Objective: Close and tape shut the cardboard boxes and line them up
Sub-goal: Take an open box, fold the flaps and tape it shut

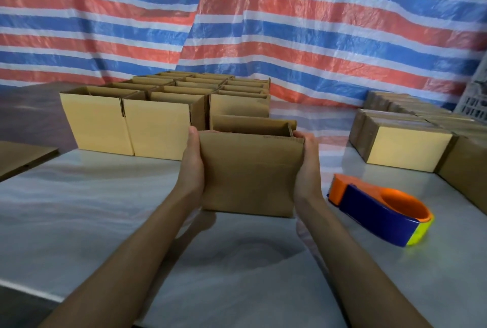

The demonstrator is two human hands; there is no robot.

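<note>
Head view, left hand (192,167), right hand (307,169) clamped on lifted box (250,172), tape dispenser (379,209) right, open boxes (158,127) behind

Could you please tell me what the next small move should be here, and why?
Probably set the box down on the table and fold its flaps shut: the left hand and right hand grip its sides, its top stands open, and the tape dispenser lies untouched to the right.

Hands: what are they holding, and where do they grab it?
An open cardboard box, left hand on its left side, right hand on its right.
</note>
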